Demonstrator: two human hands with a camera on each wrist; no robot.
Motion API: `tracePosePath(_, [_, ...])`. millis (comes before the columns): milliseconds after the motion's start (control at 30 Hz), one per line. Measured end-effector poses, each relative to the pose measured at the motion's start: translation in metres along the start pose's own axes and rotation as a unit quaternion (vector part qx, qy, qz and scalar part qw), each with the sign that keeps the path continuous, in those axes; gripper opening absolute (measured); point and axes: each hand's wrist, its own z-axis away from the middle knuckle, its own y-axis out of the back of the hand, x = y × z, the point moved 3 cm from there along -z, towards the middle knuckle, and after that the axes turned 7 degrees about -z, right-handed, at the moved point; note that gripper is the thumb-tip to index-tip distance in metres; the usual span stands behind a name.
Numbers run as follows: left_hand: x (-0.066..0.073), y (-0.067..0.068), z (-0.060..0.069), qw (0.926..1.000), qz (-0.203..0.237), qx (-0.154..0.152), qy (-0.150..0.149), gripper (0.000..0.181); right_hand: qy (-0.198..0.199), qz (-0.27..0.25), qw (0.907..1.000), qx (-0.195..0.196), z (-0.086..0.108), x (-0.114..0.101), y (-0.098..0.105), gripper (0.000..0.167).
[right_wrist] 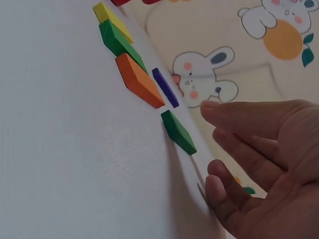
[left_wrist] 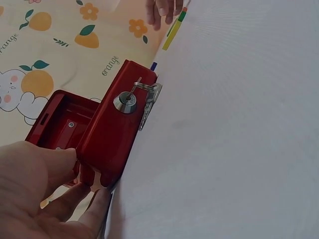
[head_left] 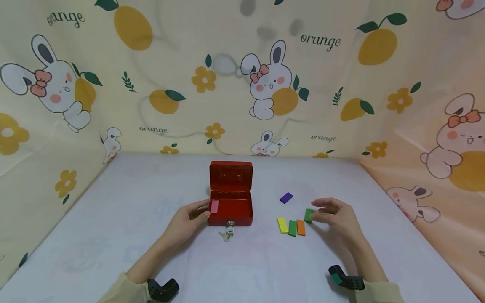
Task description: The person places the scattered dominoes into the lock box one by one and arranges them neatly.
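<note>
A red cash box [head_left: 230,221] stands with its lid up at the table's middle, a small key ring with keys [head_left: 226,236] hanging from its front lock. Inside, at the left, lies a pink block [head_left: 214,206]. My left hand [left_wrist: 35,184] touches the box's left side with thumb and fingers. Over on the right, my right hand [right_wrist: 269,154] hovers beside a green block [right_wrist: 177,132], fingers slightly bent and holding nothing. Next to that block are an orange block [right_wrist: 139,82], another green block [head_left: 292,228] and a yellow block [head_left: 282,225].
A purple block [head_left: 286,198] lies farther back, between the box and my right hand. The white tabletop [head_left: 113,235] meets a cloth backdrop [head_left: 182,54] printed with rabbits and oranges at the back and sides. Black wrist devices [head_left: 346,278] sit at both cuffs.
</note>
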Motion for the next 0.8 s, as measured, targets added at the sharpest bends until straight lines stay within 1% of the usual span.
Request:
tracePosePath(133, [0.0002, 0.0018, 0.0010, 1.0000, 0.000, 0.006, 0.006, 0.044, 0.010, 0.018, 0.9997, -0.015, -0.0038, 0.0022, -0.0004, 0.056])
tracePosePath(333, [-0.0015, 0.0022, 0.0010, 1.0000, -0.001, 0.006, -0.004, 0.046, 0.011, 0.032, 0.9989, -0.031, -0.0082, 0.0069, -0.0018, 0.057])
tracePosePath(467, [-0.0022, 0.0009, 0.0008, 1.0000, -0.003, 0.005, -0.007, 0.046, 0.009, 0.039, 0.9987, -0.031, -0.0082, 0.0095, -0.0028, 0.057])
tracePosePath(633, [-0.0002, 0.0003, -0.0001, 0.9999, -0.013, 0.009, 0.002, 0.045, 0.009, 0.044, 0.9987, -0.024, -0.0068, 0.0095, -0.0037, 0.058])
tracePosePath(800, [0.0009, 0.0000, 0.0000, 0.9998, -0.012, 0.010, 0.012, 0.044, 0.007, 0.043, 0.9987, -0.028, -0.0064, 0.0092, -0.0045, 0.057])
